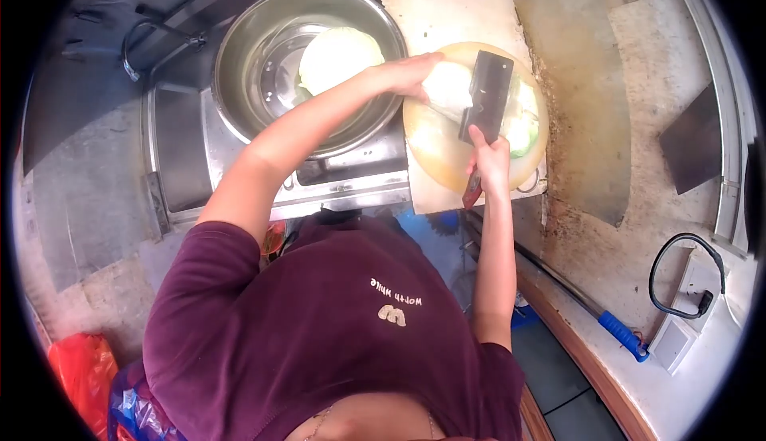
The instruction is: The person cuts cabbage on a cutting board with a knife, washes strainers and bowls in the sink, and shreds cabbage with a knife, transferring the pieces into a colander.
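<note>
My left hand [413, 75] grips the left side of a pale cabbage piece [448, 87] on a round cutting board [437, 147]. The fingers of my right hand [490, 160] are wrapped round the handle of a cleaver [490, 90]. Its broad dark blade lies over the board, just right of the held piece. More cabbage, pale with green edges [523, 128], is on the board to the right of the blade. Under my left forearm, a round cabbage [339, 58] sits in a large metal basin [231, 82].
The basin stands over a metal sink [182, 134] with a curved faucet [132, 50] at the left. A blue-handled pole [622, 336] and a power strip [682, 333] with a black cable are at the lower right. Red plastic bags [84, 377] are at the lower left.
</note>
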`<state>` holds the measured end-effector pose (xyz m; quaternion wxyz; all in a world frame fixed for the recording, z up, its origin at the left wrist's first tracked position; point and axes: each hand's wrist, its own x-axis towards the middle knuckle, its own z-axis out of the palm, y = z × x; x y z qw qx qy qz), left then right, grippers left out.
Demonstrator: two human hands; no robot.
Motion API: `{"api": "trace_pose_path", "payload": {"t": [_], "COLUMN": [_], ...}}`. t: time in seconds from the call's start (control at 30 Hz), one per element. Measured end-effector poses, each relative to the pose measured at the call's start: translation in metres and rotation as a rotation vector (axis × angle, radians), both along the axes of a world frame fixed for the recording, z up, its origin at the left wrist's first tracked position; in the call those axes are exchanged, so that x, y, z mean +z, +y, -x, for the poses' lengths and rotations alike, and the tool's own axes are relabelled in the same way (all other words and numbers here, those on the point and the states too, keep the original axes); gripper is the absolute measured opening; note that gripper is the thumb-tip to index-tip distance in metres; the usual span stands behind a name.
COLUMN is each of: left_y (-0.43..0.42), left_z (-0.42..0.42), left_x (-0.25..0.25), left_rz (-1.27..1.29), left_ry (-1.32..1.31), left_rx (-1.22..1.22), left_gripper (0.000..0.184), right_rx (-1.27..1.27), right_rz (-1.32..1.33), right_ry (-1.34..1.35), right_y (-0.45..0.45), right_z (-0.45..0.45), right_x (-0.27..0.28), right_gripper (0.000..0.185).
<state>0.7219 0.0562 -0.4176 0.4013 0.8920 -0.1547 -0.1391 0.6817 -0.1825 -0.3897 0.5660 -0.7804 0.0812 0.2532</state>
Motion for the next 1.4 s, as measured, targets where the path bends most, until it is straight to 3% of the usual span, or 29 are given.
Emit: {"api": "trace_pose_path", "payload": {"t": [0.37,0.5,0.57,0.7,0.8,0.9,1.0,1.2,1.4], "left_y": [0.010,0.005,0.006,0.006,-0.004,-0.030,-0.059,-0.068,-0.054], "left_z": [-0.021,-0.018,-0.013,-0.007,0.004,0.026,0.042,0.037,0.024], "left_x": [-0.026,-0.015,-0.019,0.000,-0.023,0.016,0.007,-0.001,0.003], "left_rz": [0.025,0.028,0.049,0.007,-0.034,-0.065,-0.234,-0.167,-0.132], "left_ry": [0.079,0.130,0.097,-0.029,-0.322,-0.707,-0.639,-0.674,-0.606], "left_rx": [-0.097,-0.059,-0.044,-0.057,0.157,0.116,0.185,0.239,0.142], "left_gripper": [0.073,0.072,0.073,0.075,0.073,0.067,0.060,0.051,0.048], "right_rx": [0.312,0.128,0.021,-0.073,-0.055,-0.037,-0.042,0.003,-0.064], "right_rz": [0.177,0.217,0.076,-0.100,-0.042,-0.071,-0.068,0.079,-0.103], "right_ry": [0.105,-0.019,-0.048,-0.080,-0.048,-0.037,-0.059,-0.078,-0.015], "right_y": [-0.006,0.026,0.038,0.044,0.037,0.033,0.036,0.032,0.035], "right_z": [-0.029,-0.013,-0.004,0.003,-0.002,-0.005,-0.005,-0.004,-0.005], "right_x": [0.028,-0.003,-0.041,-0.052,-0.050,-0.049,-0.043,-0.059,-0.059], "right_gripper": [0.028,0.031,0.026,0.025,0.026,0.028,0.028,0.033,0.034]}}
